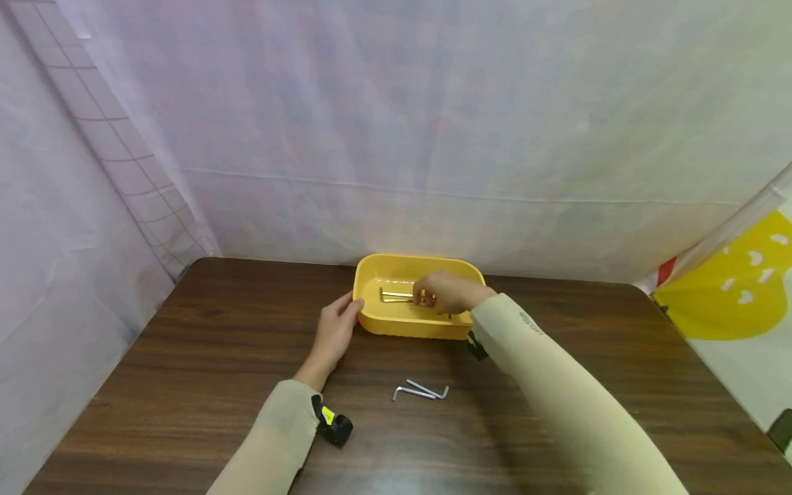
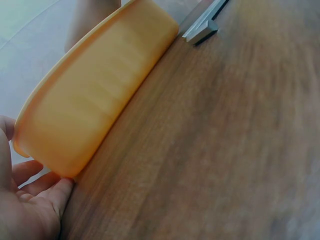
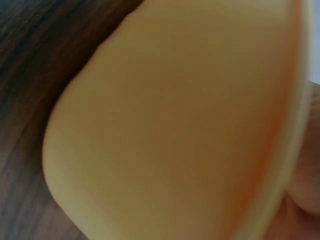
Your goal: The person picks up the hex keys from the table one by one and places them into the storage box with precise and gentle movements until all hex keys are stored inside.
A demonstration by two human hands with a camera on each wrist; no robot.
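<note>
A yellow plastic tray (image 1: 371,322) stands on the dark wooden table (image 1: 185,371), towards its far edge. My right hand (image 1: 447,292) reaches over the tray and pinches one end of a hex key (image 1: 396,296) that lies inside it. My left hand (image 1: 337,331) rests against the tray's left end with straight fingers. In the left wrist view the fingers (image 2: 35,202) touch the tray's outer wall (image 2: 90,105). The right wrist view shows only the tray's wall (image 3: 170,130), very close and blurred.
Two silver hex keys (image 1: 421,391) lie on the table in front of the tray, between my forearms; one of these hex keys (image 2: 204,27) shows in the left wrist view. White cloth hangs behind and to the left. A yellow and white sheet (image 1: 736,295) hangs at the right.
</note>
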